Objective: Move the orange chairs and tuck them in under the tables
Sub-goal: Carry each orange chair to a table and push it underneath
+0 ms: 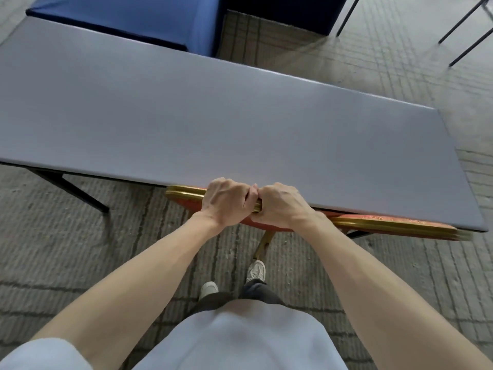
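One orange chair (373, 221), seat hidden under table (240, 116), left hand (224, 201), right hand (280, 206) gripping

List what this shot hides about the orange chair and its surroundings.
- Head view: orange chair seat and front legs, hidden under the grey table.
- Left hand and right hand: fingertips out of sight, curled round the chair's top rail.
- Blue-covered furniture, cut off by the top edge.

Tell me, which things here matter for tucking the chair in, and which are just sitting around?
Part of the job: orange chair, gripped at its top rail by the left hand and right hand; grey table above it.
Just there: blue-covered furniture beyond the table; dark metal legs, far right.
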Demonstrator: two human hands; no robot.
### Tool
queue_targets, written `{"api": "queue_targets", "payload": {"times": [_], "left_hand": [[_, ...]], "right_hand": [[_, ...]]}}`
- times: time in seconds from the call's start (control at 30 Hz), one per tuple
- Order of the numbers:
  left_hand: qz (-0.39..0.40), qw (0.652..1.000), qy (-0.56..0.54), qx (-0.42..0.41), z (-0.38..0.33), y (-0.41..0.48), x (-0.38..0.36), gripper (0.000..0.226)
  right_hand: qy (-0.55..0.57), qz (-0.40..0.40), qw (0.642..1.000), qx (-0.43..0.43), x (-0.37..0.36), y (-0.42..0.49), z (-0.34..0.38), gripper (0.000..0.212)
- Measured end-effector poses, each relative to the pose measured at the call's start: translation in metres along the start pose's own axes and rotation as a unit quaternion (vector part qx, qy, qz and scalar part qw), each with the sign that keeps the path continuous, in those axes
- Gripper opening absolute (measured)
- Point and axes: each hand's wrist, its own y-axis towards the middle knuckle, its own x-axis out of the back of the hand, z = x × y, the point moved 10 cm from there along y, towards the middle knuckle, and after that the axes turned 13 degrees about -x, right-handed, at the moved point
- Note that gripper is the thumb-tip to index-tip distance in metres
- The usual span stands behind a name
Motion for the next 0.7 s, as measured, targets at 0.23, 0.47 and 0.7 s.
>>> {"api": "queue_targets", "payload": {"times": [0.23, 0.47, 0.7], "left_hand": [[0.027, 0.999, -0.02, 0.011, 0.002, 0.017, -0.024, 0.058], [0.055, 0.996, -0.04, -0.056, -0.014, 0.026, -0.059, 0.056], [0.071, 0.996, -0.032, -0.044, -0.012, 0.02, -0.061, 0.057]], "right_hand": [[-0.007, 0.009, 1.0, -0.024, -0.011, 0.018, -0.023, 0.025], [0.044, 0.018, 0.998, -0.042, -0.031, 0.021, -0.058, 0.018], [0.107, 0.056, 0.992, -0.042, -0.034, 0.017, -0.057, 0.02]]}}
